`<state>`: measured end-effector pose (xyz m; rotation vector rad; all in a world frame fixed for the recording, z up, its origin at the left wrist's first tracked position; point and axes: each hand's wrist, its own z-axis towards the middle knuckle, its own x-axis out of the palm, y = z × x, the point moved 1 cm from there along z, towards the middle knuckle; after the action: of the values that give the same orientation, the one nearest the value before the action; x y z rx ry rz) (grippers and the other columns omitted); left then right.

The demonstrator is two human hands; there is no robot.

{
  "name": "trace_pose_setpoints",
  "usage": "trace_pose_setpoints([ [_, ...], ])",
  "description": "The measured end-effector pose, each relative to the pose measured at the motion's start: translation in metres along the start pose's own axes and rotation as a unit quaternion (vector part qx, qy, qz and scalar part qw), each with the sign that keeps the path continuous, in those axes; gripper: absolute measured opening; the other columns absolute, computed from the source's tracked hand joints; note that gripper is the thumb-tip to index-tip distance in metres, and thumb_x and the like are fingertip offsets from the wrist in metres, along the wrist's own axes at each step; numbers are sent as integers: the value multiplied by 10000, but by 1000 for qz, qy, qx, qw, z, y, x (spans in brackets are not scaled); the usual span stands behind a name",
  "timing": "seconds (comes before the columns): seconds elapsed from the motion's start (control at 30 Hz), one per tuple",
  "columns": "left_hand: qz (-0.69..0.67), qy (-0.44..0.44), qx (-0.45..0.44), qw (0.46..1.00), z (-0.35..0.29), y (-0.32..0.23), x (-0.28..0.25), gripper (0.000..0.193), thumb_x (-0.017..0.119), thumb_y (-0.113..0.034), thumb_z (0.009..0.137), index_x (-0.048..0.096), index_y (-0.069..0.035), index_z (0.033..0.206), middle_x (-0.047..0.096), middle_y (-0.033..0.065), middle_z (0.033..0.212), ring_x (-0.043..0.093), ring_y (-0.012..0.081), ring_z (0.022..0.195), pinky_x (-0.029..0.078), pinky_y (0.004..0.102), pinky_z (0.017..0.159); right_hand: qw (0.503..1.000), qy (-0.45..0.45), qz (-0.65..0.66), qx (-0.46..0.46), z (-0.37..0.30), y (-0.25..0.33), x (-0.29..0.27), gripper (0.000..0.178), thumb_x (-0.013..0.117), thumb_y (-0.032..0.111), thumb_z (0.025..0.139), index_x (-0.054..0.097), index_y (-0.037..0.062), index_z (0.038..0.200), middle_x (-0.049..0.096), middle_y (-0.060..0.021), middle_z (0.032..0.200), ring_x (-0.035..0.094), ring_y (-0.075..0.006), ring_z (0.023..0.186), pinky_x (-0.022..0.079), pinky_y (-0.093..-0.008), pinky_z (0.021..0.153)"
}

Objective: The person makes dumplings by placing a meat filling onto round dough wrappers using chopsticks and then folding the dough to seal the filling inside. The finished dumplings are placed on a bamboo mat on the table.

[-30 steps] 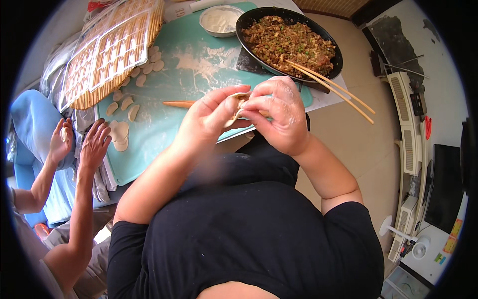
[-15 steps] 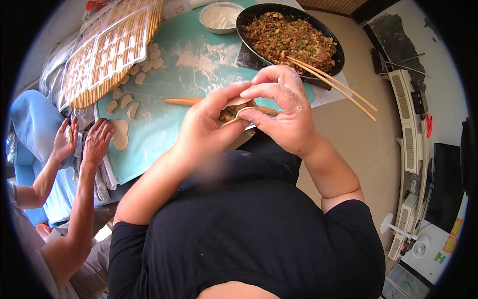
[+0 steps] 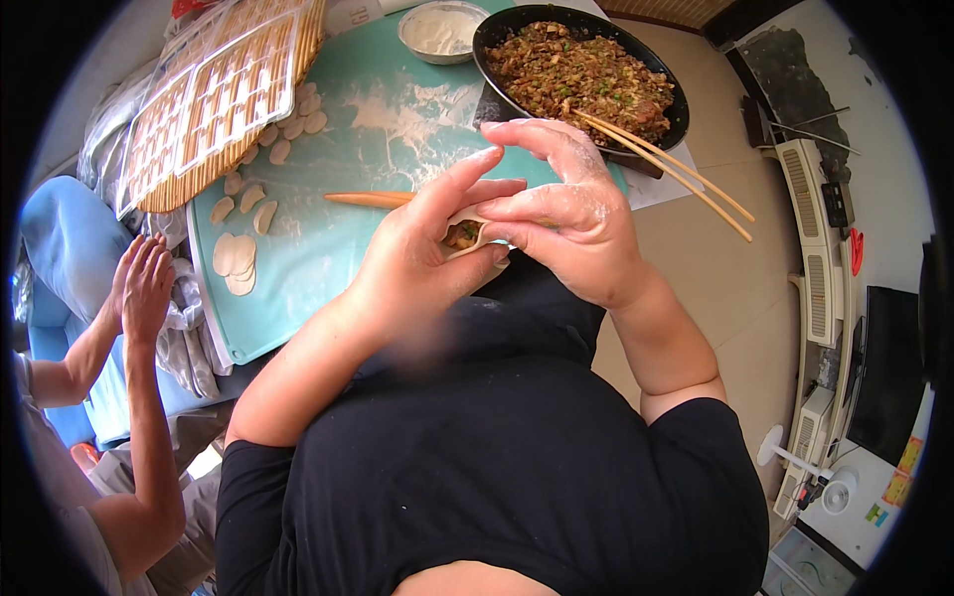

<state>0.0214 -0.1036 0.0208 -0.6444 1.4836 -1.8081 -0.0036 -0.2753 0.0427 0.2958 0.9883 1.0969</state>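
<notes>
- Both hands are held above the near edge of the turquoise mat (image 3: 298, 278), and one half-closed dumpling (image 3: 463, 235) is gripped between them there; dark filling can be seen through its unsealed mouth.
- By the left hand (image 3: 405, 240) the dumpling is cradled from the left, between the thumb and the curled fingers.
- By the right hand (image 3: 584, 221), dusted with flour, the dumpling's right edge is pinched between the thumb and a finger, while another finger is arched above.
- On the mat, behind the left hand, a wooden rolling pin (image 3: 363, 200) is partly hidden.
- Along the mat's left side, overlapping flat wrappers (image 3: 236, 260) are laid, and beyond them three folded crescents (image 3: 264, 218) are set.
- Small dough rounds (image 3: 280, 152) are scattered farther up that side, partly covered by a bamboo tray (image 3: 164, 195) that overlaps the mat's far left corner.
- Loose flour (image 3: 417, 111) is spread over the mat's middle.
- A bowl (image 3: 439, 32) of white powder is placed at the mat's far edge.
- At the mat's far right corner a black pan (image 3: 679, 117) is filled with chopped mixture (image 3: 586, 77); chopsticks (image 3: 686, 179) are leaned across its rim, their ends projecting past the mat.
- Just off the mat's left edge, a co-worker's hands (image 3: 142, 283) are pressed together; whether anything is held inside cannot be told.
</notes>
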Motion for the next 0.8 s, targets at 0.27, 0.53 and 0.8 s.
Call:
trace_pose_setpoints([
  [0.27,73,-56,-87,992,-5,5,-4,434,715,-47,720,565,-11,1126,636,96,1004,612,136,882,483,269,776,980,-68,-130,-131,-5,1,9,179,692,59,672,643,105,837,644,8,959,567,-240,897,399,-378,849],
  [0.53,-44,-101,-88,990,-9,5,2,424,659,46,768,519,37,1169,627,81,987,602,124,898,497,243,771,970,-91,-179,-137,-11,2,14,174,603,65,754,629,85,925,620,-37,1045,546,-258,947,385,-401,877],
  [0.8,-191,-81,-111,972,-6,-1,-3,461,628,77,768,493,21,1206,612,129,1039,629,205,911,516,289,785,986,-125,-80,-78,-19,-6,6,176,518,156,859,640,70,951,529,-172,1169,493,-320,1039,353,-406,927],
])
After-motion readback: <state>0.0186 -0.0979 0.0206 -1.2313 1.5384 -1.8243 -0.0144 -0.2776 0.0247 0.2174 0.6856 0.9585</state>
